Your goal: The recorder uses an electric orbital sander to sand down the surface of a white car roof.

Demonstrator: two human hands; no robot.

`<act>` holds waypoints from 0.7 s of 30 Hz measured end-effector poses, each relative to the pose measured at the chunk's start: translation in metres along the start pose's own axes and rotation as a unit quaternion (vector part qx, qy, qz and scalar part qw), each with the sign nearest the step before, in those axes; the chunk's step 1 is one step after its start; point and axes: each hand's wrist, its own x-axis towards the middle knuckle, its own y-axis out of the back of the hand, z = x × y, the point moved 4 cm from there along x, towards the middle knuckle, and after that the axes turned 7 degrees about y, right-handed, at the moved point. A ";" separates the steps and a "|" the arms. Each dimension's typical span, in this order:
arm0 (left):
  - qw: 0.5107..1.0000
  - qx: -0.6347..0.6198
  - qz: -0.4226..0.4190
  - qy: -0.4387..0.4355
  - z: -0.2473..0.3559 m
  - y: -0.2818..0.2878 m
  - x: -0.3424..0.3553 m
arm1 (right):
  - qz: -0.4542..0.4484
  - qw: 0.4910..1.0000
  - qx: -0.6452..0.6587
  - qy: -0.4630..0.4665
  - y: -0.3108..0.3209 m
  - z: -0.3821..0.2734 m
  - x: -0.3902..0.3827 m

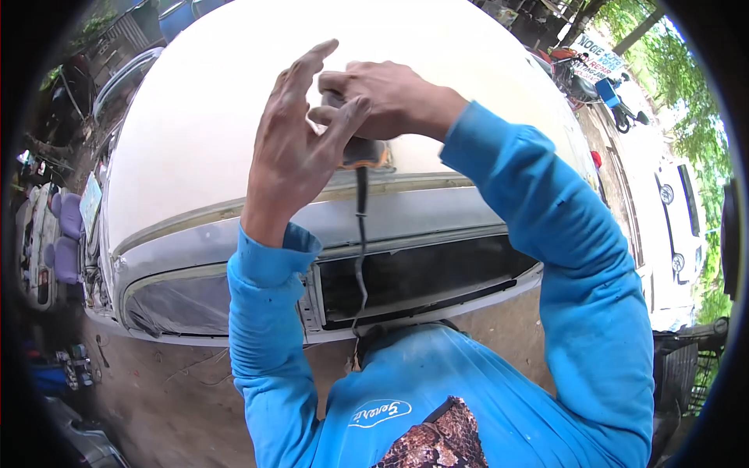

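On the pale roof [187, 148] of a vehicle rests a power sander [363, 153] with a dark body and an orange band. My right hand [394, 97] is wrapped over its top, hiding much of the tool. From the sander's near end a dark cord [361, 207] hangs past the side window toward my waist. Just left of it, my left hand [287, 148] is raised with the fingers stretched and the thumb apart, holding nothing. Its thumb overlaps my right hand in the picture; whether they touch I cannot tell.
Below the roof edge is the dark side window [425, 273], with a plastic-covered window [183, 300] to its left. Purple seats [67, 226] stand at the far left. A motorcycle [616, 101] is parked at the upper right, and a white vehicle [675, 226] stands at right.
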 end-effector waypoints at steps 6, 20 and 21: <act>0.998 0.056 0.004 0.008 -0.029 -0.027 0.017 | -0.053 0.998 0.026 -0.016 -0.006 0.009 0.018; 0.998 0.020 0.037 -0.047 0.012 -0.119 0.019 | 0.022 0.995 0.027 -0.096 -0.006 0.061 -0.074; 0.998 0.022 0.037 -0.055 0.014 -0.126 0.021 | 0.024 0.994 0.026 -0.101 -0.007 0.065 -0.080</act>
